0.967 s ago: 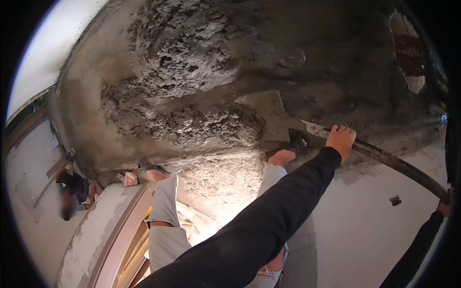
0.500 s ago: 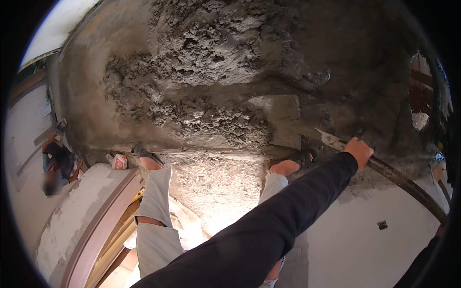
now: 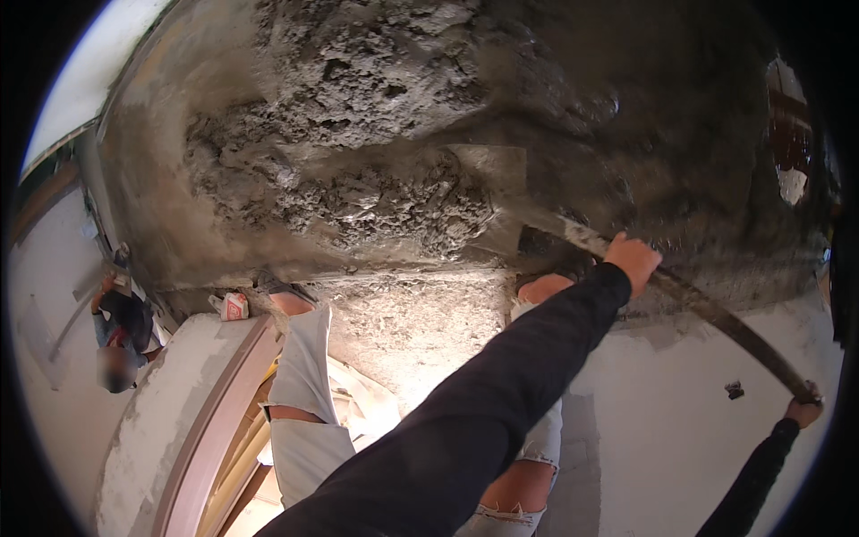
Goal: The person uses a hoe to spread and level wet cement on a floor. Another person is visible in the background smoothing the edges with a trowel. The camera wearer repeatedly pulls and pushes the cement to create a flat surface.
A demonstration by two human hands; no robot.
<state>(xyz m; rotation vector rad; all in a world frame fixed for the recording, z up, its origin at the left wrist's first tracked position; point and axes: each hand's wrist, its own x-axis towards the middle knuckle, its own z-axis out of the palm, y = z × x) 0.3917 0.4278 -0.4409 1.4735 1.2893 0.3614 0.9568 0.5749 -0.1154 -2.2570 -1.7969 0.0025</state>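
Note:
A long-handled shovel (image 3: 727,324) slants across the right side of the view, its wooden shaft smeared with grey. My left hand (image 3: 633,261) is wrapped around the shaft close to the blade. At the far end of the handle, my right hand (image 3: 803,411) is closed around the grip, near the right rim. The flat, squarish blade (image 3: 497,174) lies against the edge of a lumpy heap of wet grey mortar (image 3: 358,201). Mortar partly covers the blade's left side.
My feet straddle a brightly lit, rough strip of floor (image 3: 403,313). A small red-and-white packet (image 3: 233,306) lies by my left foot. Boards (image 3: 224,474) lean at lower left, past a pinkish frame (image 3: 219,412). Another person (image 3: 128,318) is at the far left.
The shovel blade has moved left into the mortar heap, both hands going with it. My right hand, mostly hidden at the rim before, now shows. The whole view has shifted slightly.

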